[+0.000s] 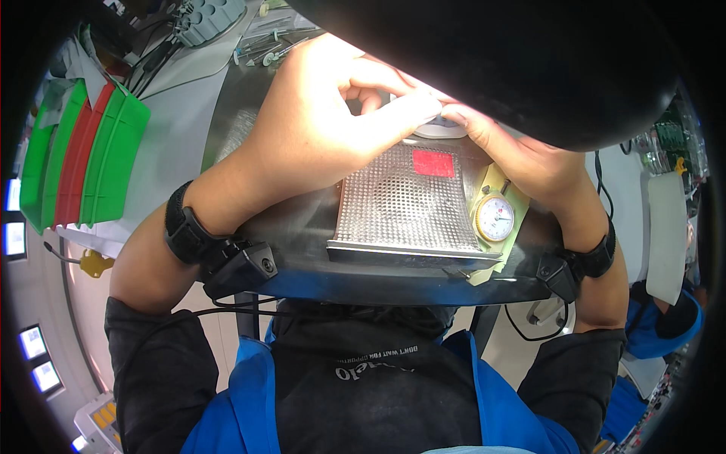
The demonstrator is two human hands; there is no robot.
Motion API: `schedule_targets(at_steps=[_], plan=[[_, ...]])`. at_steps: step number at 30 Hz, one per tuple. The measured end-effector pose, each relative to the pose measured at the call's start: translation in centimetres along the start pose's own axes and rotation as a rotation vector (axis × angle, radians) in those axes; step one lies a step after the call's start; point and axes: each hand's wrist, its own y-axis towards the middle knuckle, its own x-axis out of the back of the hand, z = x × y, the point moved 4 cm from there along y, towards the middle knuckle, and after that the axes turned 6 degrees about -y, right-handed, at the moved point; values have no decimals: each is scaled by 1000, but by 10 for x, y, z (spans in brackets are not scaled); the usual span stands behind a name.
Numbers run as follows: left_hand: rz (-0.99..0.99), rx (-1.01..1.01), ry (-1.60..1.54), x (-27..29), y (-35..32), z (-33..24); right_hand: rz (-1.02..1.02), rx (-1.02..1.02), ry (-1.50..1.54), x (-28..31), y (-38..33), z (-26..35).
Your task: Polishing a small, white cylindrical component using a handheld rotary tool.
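A person in a blue vest leaned over a dark work surface (302, 227), both hands meeting at its far side beneath a large black shape (491, 60) that hid much of the view. The left hand (318, 121) was curled closed, thumb and forefinger pinched on a small pale, flat round piece (439, 129) that lay at the far edge of a perforated metal plate (401, 204); the right hand (522, 163) came in from the other side, its fingers (473, 125) pressed to the same piece, though whether they gripped it or only steadied it could not be told. The work appeared to be at a fine fitting or adjusting stage, and the next move would likely call for a steady, light pinch rather than force. A red square patch (433, 163) sat on the plate just short of the fingers, and a round dial gauge (494, 218) on a yellow-green card (514, 200) lay just beside the plate's right edge. Off to the left, well apart from the hands, green and red plastic bins (91, 151) stood nested together on edge, their contents not visible. Farther back, a grey round holder (208, 19) showed tube-like openings, what they held being too small to tell, with a few small slender tools (261, 53) scattered near it.
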Motion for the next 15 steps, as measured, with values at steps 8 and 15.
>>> schedule_targets(at_steps=[8,15], plan=[[-41,110,123,6,-6,2,89,-152,66,5,-4,-14],[-17,329,130,9,-8,9,120,-213,149,-8,-7,-17]])
